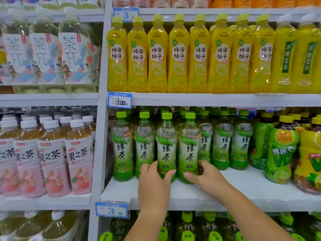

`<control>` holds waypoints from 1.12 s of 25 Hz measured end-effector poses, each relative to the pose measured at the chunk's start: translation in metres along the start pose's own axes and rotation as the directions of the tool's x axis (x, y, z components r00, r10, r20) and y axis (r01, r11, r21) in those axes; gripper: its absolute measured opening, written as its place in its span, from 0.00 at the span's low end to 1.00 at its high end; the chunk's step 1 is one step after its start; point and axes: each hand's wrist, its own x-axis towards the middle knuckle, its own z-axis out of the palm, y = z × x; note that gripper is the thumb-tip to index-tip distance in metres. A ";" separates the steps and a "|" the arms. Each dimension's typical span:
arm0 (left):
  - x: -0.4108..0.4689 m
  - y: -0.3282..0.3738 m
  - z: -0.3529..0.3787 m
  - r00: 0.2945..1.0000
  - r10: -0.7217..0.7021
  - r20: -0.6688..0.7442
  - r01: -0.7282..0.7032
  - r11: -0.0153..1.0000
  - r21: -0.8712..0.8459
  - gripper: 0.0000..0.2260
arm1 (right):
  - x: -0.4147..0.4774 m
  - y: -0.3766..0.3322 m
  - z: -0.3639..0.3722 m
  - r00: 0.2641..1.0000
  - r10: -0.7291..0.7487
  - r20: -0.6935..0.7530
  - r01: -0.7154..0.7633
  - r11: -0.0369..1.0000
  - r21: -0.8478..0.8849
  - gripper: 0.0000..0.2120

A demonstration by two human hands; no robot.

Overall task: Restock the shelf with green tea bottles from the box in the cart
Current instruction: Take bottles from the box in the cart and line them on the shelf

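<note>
Several green tea bottles with green caps stand in a row on the middle white shelf [243,186]. My left hand [153,180] wraps around the base of one front bottle [165,145]. My right hand [206,174] grips the base of the neighbouring front bottle [189,145]. Both bottles stand upright on the shelf, close to its front edge. More green tea bottles [223,141] stand further back to the right. The cart and box are out of view.
Yellow honey-pomelo drinks [157,54] fill the shelf above. Green and yellow vitamin drink bottles [281,150] stand at the right. Pink fruit tea bottles [50,157] are in the left bay. Price tags [119,100] hang on the shelf edges.
</note>
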 end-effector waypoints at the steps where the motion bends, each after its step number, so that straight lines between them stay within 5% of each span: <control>1: 0.000 -0.002 0.000 1.000 0.003 0.009 -0.003 1.000 -0.003 0.33 | 0.001 0.002 -0.001 1.000 0.003 -0.003 -0.003 1.000 0.009 0.20; 5: -0.002 -0.010 -0.001 0.997 0.071 0.035 -0.072 0.997 0.005 0.29 | 0.003 0.010 -0.001 0.999 -0.002 -0.034 0.004 0.998 0.061 0.18; 28: 0.001 -0.003 -0.004 0.997 -0.059 0.050 0.061 0.997 -0.042 0.28 | 0.001 0.004 0.006 0.990 -0.034 -0.140 0.028 0.999 -0.044 0.17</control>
